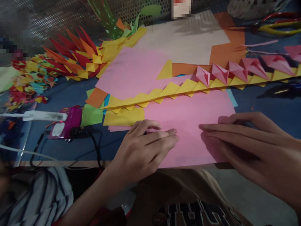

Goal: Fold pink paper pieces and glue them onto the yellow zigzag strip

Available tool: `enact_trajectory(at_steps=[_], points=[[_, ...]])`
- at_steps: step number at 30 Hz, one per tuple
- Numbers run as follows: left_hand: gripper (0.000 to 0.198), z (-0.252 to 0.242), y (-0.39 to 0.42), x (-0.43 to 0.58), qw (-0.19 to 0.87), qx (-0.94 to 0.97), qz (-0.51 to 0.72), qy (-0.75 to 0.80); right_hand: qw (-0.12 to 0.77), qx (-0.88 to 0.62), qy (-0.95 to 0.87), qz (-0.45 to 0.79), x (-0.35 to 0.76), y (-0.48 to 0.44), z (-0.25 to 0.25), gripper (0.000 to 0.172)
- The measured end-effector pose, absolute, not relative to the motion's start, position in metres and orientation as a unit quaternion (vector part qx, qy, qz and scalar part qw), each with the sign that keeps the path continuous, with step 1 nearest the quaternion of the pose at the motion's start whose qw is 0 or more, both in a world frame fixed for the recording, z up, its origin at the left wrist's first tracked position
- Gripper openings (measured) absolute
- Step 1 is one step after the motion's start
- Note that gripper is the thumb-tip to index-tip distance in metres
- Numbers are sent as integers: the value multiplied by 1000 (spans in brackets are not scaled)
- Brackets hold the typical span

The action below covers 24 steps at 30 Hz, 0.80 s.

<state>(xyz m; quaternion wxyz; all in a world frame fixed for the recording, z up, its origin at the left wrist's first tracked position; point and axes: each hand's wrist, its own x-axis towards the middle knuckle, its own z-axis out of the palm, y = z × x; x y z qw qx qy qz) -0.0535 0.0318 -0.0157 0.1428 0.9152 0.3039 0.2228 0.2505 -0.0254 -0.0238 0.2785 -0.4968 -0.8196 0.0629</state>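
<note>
A pink sheet of paper (190, 128) lies at the table's near edge, with both my hands on it. My left hand (145, 147) rests over its left part, fingers stretched out and slightly bent toward the middle. On the right side, my right hand (251, 138) holds its long fingers straight and close together, the tips at the sheet. No grip on the paper shows in either hand. Just beyond them, a long folded yellow paper strip (169, 93) crosses the sheet at a slant. Pink folded paper points (237, 70) stand along its right half.
Left are a purple adapter (70, 121) with cables and a white plug (44, 115). Behind lie red and orange folded pieces (75, 53), small colourful paper bits (30, 78), more pink paper (131, 69) and a pale sheet (185, 37). Yellow-handled scissors (277, 29) lie far right.
</note>
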Motion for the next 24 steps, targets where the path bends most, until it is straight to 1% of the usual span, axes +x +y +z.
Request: enact_trajectory(at_steps=[2, 5, 7, 9, 11, 14, 17, 19, 22, 24], points=[[27, -16, 30, -55, 150, 905, 246, 313, 278, -508, -812, 67, 250, -26, -24, 39], [20, -14, 28, -54, 154, 884, 286, 336, 283, -518, -804, 67, 249, -23, -24, 32], [18, -11, 25, -50, 121, 880, 287, 359, 291, -509, -808, 62, 248, -20, -24, 28], [19, -8, 21, -41, 59, 890, 275, 359, 294, -500, -813, 57, 248, -19, -25, 27], [23, -9, 18, -28, 11, 910, 253, 329, 297, -494, -815, 53, 248, -18, -26, 29], [30, -14, 14, -11, -9, 939, 201, 280, 306, -482, -819, 58, 248, -19, -27, 31], [37, -19, 12, -11, -37, 941, 177, 285, 309, -480, -819, 63, 248, -20, -26, 29], [36, -17, 11, -19, -63, 935, 181, 299, 309, -482, -817, 63, 248, -21, -25, 29], [29, -10, 9, -30, -93, 923, 184, 326, 309, -481, -820, 44, 245, -22, -26, 31], [31, -7, 8, -28, -105, 916, 183, 340, 308, -472, -826, 18, 243, -22, -28, 35]])
